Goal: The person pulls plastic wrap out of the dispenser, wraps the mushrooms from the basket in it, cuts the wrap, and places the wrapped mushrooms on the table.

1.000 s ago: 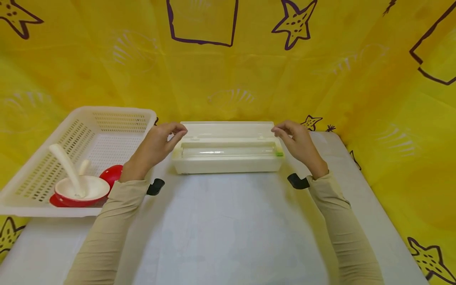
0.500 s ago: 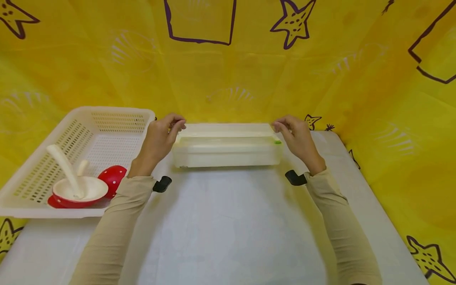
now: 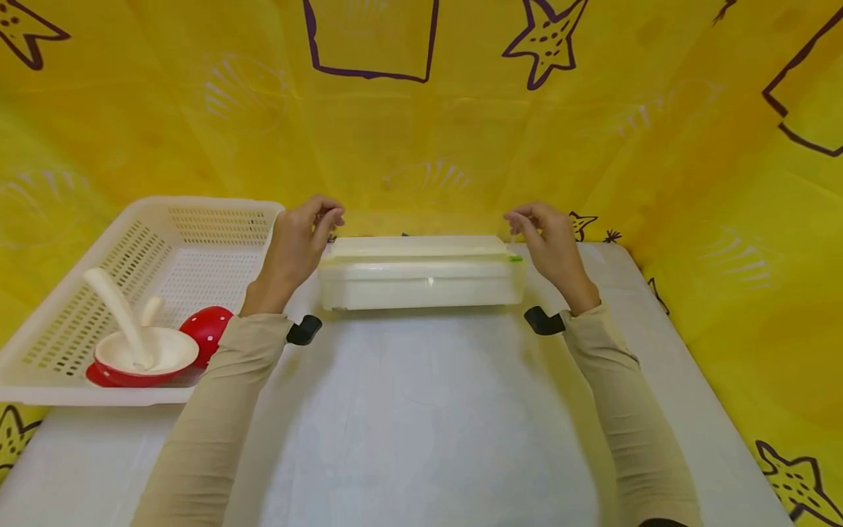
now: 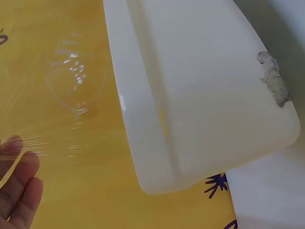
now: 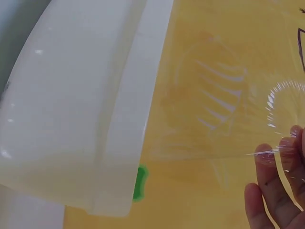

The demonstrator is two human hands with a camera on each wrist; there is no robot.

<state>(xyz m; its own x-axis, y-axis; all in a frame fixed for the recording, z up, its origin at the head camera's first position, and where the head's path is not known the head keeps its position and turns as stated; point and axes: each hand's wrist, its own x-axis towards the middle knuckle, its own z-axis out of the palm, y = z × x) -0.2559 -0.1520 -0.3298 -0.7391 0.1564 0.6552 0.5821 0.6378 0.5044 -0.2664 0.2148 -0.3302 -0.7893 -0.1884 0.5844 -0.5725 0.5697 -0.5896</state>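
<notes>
A sheet of clear plastic wrap (image 5: 200, 138) stretches between the two hands and runs down to a long white dispenser box (image 3: 421, 285) at the back of the table. The left hand (image 3: 299, 245) pinches one corner of the film, and taut creases fan out from its fingertips (image 4: 29, 162) in the left wrist view. The right hand (image 3: 546, 245) pinches the other corner, where the film gathers at its fingertips (image 5: 265, 155). Both hands are raised above the box, one at each end. The box's lid (image 3: 421, 247) is down over the roll. A green tab (image 5: 139, 183) sits at the right end.
A white perforated basket (image 3: 132, 395) stands on the left, beside the left forearm. It holds a red-and-white bowl (image 3: 174, 350) with a white ladle (image 3: 118, 307) in it, and a red dotted piece (image 3: 207, 329). A yellow patterned curtain (image 3: 421, 124) hangs close behind the box.
The box's lid has come down from its raised position over the roll. Both hands have risen somewhat, with the film held between them.
</notes>
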